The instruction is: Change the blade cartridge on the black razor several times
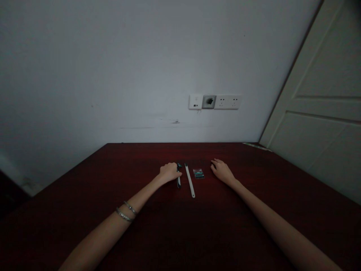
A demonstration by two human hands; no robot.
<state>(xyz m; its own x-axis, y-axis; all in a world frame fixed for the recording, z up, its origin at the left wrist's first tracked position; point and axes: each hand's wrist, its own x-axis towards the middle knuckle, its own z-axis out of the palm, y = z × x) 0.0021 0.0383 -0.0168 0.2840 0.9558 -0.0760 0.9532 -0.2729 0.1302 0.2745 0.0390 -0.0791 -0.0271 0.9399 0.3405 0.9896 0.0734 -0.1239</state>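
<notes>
Both my arms stretch out over a dark red wooden table (180,226). My left hand (169,172) is curled, its fingers closed on the top end of a small dark handled tool (178,177) that lies on the table. Just right of it lies a slim white stick (190,180), pointing away from me. A small clear packet with greenish contents (198,173) sits further right. My right hand (221,170) rests palm down on the table beside the packet, fingers loosely bent, holding nothing. Two bracelets (126,211) circle my left forearm.
A pale wall (113,75) stands behind the table with a row of sockets (214,102). A white panelled door (324,113) runs along the right side. The table's left edge drops to a dim floor.
</notes>
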